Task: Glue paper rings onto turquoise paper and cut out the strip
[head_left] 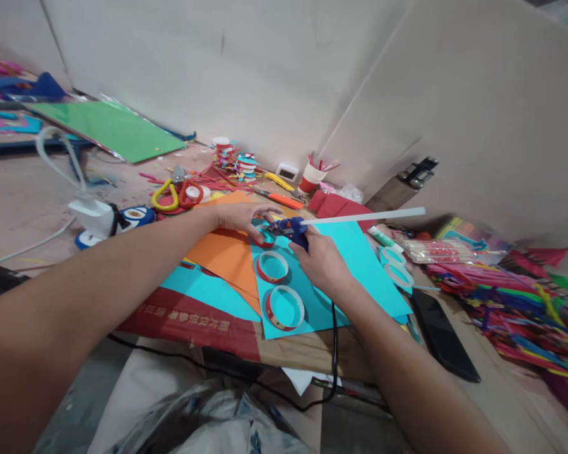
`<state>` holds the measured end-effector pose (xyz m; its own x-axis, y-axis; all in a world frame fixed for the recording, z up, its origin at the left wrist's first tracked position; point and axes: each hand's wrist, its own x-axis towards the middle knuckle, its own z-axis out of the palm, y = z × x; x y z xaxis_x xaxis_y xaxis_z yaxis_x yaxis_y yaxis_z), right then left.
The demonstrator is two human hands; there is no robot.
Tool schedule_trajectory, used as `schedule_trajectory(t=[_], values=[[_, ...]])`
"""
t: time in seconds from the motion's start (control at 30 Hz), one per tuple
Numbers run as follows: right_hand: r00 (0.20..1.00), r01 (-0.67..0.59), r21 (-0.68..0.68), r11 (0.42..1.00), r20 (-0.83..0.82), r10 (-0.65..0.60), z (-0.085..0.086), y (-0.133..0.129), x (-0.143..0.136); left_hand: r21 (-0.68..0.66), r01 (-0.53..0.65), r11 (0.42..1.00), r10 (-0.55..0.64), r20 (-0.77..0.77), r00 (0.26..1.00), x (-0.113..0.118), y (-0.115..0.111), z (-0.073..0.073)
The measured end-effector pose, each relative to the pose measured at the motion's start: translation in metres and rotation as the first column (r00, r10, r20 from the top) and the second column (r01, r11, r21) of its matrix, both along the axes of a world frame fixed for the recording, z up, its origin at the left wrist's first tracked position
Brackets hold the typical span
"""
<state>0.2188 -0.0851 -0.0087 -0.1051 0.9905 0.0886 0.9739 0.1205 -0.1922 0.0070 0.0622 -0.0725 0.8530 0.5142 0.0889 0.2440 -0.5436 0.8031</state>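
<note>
My right hand [324, 261] grips a blue glue gun [296, 231] with a long white glue stick [369, 216] out of its back and a black cord hanging below. The gun's nozzle points left, at a small red ring [266, 238] with blue inside. My left hand [241, 219] has its fingers curled around that ring. Nearer to me, two more red-and-white rings, one [272, 267] behind the other [285, 308], stand on blue paper [350, 252]. Orange paper [227, 258] lies beneath my left hand.
Yellow-handled scissors [165, 197], an orange cutter [285, 201] and a cup of pens [311, 176] sit behind. A white plug [92, 217] is at left. A black phone [445, 334] and colourful pipe cleaners [515, 315] lie right. Green sheets [108, 129] lie back left.
</note>
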Motion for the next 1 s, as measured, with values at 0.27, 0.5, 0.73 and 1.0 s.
schedule_trajectory(t=[0.27,0.5,0.73,1.0], values=[[0.994,0.011,-0.022,1.000,0.109,-0.009,0.001,0.000,-0.005,0.007,0.019,1.000,-0.019,-0.031,0.999,0.000,-0.002,0.006],[0.988,0.014,-0.050,0.999,0.153,-0.006,0.012,-0.003,-0.012,0.015,0.022,1.000,-0.021,-0.086,0.996,0.001,0.000,0.008],[0.972,-0.004,-0.070,0.998,0.235,0.020,0.021,-0.007,-0.020,0.006,0.013,1.000,-0.012,-0.033,0.999,0.002,0.003,0.002],[0.959,-0.006,-0.069,0.998,0.283,0.026,0.023,-0.007,-0.023,0.006,0.017,1.000,-0.017,-0.015,1.000,0.003,0.004,0.000]])
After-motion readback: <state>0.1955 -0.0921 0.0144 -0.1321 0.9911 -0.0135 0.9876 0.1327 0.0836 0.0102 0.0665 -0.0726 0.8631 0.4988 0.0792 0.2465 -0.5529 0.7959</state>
